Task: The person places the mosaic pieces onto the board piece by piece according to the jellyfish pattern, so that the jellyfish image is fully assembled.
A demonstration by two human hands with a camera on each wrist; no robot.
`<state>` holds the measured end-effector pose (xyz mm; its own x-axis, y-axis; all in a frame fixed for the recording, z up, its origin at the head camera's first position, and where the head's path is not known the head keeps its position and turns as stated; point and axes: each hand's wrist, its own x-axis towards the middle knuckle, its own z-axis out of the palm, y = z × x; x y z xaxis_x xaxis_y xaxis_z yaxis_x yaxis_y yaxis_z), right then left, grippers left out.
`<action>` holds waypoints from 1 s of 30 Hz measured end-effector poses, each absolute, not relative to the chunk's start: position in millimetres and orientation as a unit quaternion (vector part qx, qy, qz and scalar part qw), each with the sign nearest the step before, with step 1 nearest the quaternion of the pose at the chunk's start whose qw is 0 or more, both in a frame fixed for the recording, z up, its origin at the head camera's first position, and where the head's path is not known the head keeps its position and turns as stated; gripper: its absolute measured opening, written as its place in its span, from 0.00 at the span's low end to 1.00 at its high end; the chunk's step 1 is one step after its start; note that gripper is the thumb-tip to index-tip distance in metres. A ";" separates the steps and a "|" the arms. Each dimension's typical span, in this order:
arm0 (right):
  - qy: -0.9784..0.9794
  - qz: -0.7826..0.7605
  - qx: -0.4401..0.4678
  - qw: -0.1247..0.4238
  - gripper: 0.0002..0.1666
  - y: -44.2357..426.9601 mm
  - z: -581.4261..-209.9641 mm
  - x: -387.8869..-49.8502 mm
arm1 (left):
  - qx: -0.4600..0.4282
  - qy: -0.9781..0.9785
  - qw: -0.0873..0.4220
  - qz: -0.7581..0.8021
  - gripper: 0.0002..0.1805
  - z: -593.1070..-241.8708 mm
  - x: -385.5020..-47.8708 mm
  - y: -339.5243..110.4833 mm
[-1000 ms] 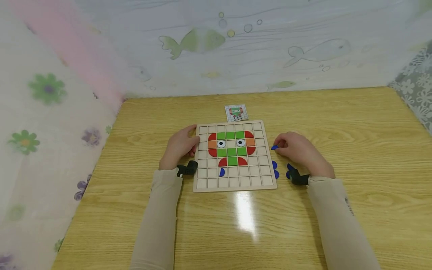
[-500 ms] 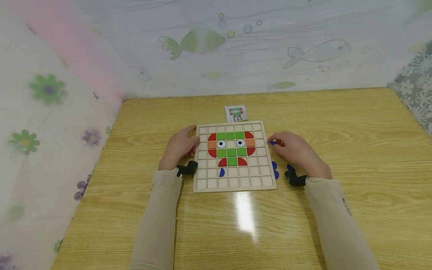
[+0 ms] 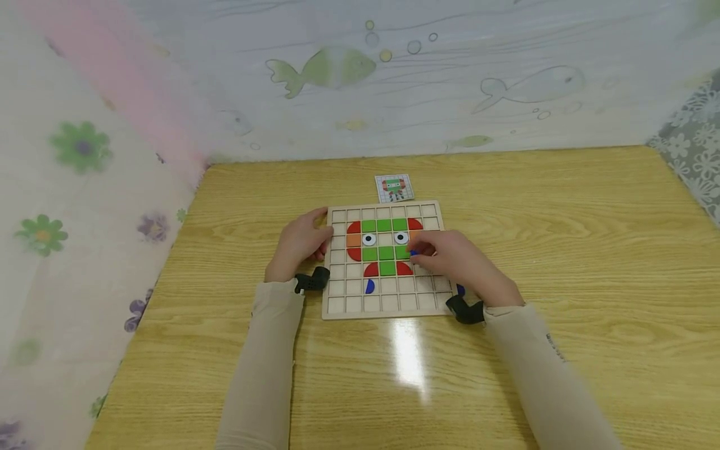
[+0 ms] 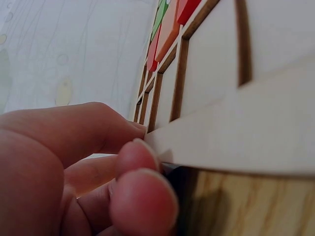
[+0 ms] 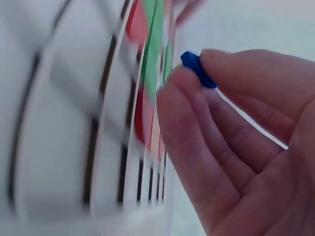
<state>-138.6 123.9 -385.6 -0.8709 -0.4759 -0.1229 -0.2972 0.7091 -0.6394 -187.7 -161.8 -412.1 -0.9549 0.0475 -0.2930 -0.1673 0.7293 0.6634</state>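
Observation:
A pale wooden grid board (image 3: 354, 304) lies on the table, with red, green and orange pieces and two eye discs in its cells. My left hand (image 3: 302, 242) holds the board by its left edge; in the left wrist view its fingertips (image 4: 142, 201) are at the rim. Over the right half of the board, my right hand (image 3: 460, 264) pinches a small blue piece (image 5: 199, 70) between thumb and fingers. A blue half-round piece (image 3: 369, 286) sits in a lower cell. The right hand hides some pieces on the board's right side.
A small picture card (image 3: 395, 187) lies behind the board, showing a similar figure on a grid. Another blue piece (image 3: 461, 290) shows at the board's right edge, partly hidden by the right wrist camera (image 3: 465, 310). A patterned wall covering (image 3: 427, 119) stands behind the table.
My right hand has moved left from beside the board to above it, carrying the blue piece. The left hand and the board stay where they were.

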 end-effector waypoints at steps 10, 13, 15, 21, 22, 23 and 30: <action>0.887 -0.331 -0.283 0.153 0.07 90.9 -390.5 -125.9 | -0.029 0.918 0.145 0.368 0.32 -412.2 -187.5 -161.6; 0.885 -0.327 -0.286 0.165 0.07 83.5 -392.1 -121.6 | -0.029 0.918 0.143 0.370 0.32 -412.6 -187.6 -161.6; 0.885 -0.323 -0.285 0.175 0.06 79.4 -392.4 -118.6 | -0.030 0.917 0.144 0.371 0.32 -412.5 -187.5 -161.6; 0.887 -0.308 -0.293 0.182 0.05 69.2 -392.4 -111.1 | -0.036 0.916 0.145 0.372 0.33 -412.5 -187.4 -161.6; 0.887 -0.304 -0.296 0.181 0.04 67.8 -392.7 -110.2 | -0.037 0.916 0.145 0.372 0.33 -412.6 -187.6 -161.7; 0.888 -0.299 -0.300 0.180 0.04 66.5 -392.8 -109.4 | -0.038 0.916 0.145 0.373 0.33 -412.9 -187.9 -161.7; 0.890 -0.284 -0.311 0.177 0.03 60.3 -396.0 -105.5 | -0.045 0.917 0.150 0.367 0.32 -413.9 -188.9 -161.8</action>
<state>-105.5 60.3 -396.0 -0.7446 -0.6531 -0.1378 -0.4526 0.6458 -0.6149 -188.9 -161.8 -413.9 -0.9513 0.0279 -0.3070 -0.1915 0.7269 0.6595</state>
